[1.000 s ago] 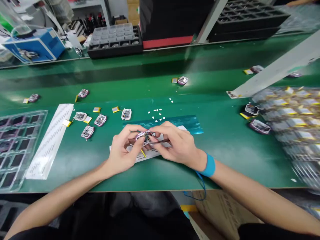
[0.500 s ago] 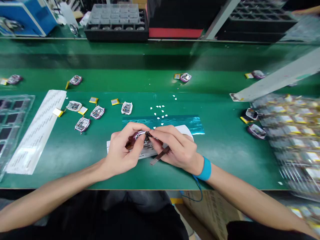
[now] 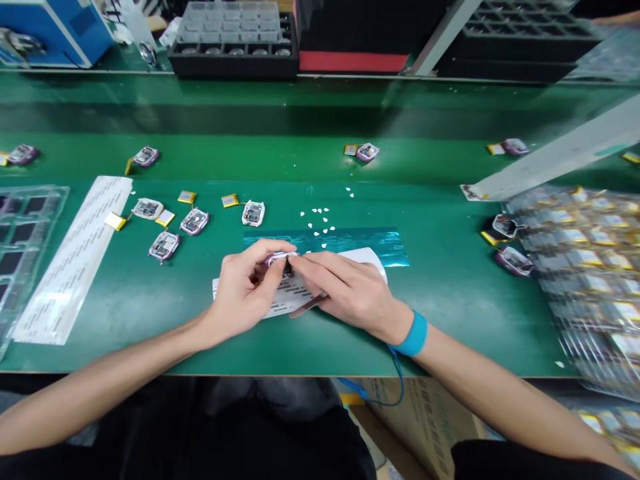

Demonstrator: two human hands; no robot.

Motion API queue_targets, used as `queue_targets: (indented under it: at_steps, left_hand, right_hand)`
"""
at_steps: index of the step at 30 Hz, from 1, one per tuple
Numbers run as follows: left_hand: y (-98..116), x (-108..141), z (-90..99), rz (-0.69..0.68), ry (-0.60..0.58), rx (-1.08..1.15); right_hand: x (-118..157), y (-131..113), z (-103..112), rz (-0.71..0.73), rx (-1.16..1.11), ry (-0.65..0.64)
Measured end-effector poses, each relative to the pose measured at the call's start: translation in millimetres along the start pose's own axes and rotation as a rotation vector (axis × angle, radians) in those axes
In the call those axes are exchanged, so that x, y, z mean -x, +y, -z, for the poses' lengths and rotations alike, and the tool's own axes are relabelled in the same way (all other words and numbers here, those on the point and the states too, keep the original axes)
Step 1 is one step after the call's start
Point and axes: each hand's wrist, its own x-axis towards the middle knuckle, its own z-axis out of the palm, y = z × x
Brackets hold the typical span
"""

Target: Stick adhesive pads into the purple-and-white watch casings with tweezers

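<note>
We find the small device housing (image 3: 287, 269) over the printed sheet (image 3: 287, 299), at the far side of the sheet and left of its middle. The left hand (image 3: 240, 287) has its grip closed on the housing from the left, thumb on the near side and fingers beyond. The right hand (image 3: 357, 293) meets the housing's right side with its fingertips; we cannot tell whether these pinch anything there. Its grip also holds a thin flat tool (image 3: 310, 305), whose long axis slants nearward and left across the sheet's near edge, with the exposed end pointing away from the housing. Both hands are at the housing, neither clearly nearer. Fingers cover much of it, so its long axis cannot be confirmed. Beyond the sheet, on the worktop (image 3: 440, 293), we note blue film (image 3: 393, 247) and small white pieces (image 3: 326, 210).
</note>
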Motion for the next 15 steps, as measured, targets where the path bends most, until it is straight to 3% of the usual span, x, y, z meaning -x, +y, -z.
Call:
queue_targets:
  at_steps: [6,11,15]
  left_hand:
    - [3.4,-4.0,6.0,-0.218,0.036,-0.226]
    - [1.7,-10.2,10.6,-0.212,0.028,-0.208]
    - [2.8,-11.4,9.5,-0.198,0.025,-0.209]
  right_hand:
    - [4.3,0.8,-3.9,-0.050,-0.099,-0.060]
    - [6.6,1.8,-17.9,-0.199,-0.375,0.080]
    - [3.3,2.5,-18.9,-0.263,-0.502,0.079]
